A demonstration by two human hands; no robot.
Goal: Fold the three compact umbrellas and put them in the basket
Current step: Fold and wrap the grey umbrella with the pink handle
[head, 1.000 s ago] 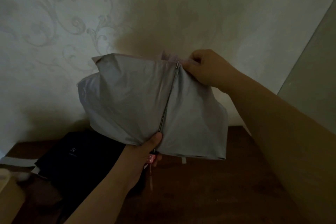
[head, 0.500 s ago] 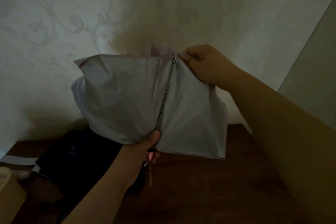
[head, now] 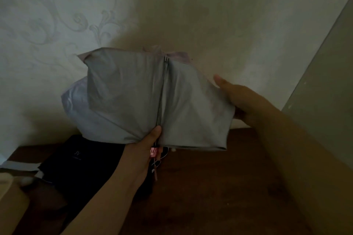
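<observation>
A person holds one grey compact umbrella (head: 133, 97) up in front of a pale patterned wall (head: 57, 15), above a dark wooden table (head: 229, 187). The umbrella is collapsed but its canopy is loose and billowing, not yet wrapped. A thin metal rib (head: 162, 91) runs almost upright through the middle of the cloth, and the umbrella's long axis follows it, from the bunched lower end up to the far top edge.

The left hand (head: 145, 150) grips the gathered cloth at the lower end of the rib, thumb curled over the front; a pink strap (head: 153, 153) dangles just below it. The right hand (head: 240, 99) lies at the right edge of the canopy with fingers straight and thumb raised, touching the cloth flat and pinching nothing. The loose panel lies between the two hands, so the right hand is the nearer one to sweep it left around the rib.

Count: one umbrella clearly in hand. A dark folded item (head: 80, 160) rests on the table at near left; whether it is another umbrella cannot be told. No basket is clearly visible.
</observation>
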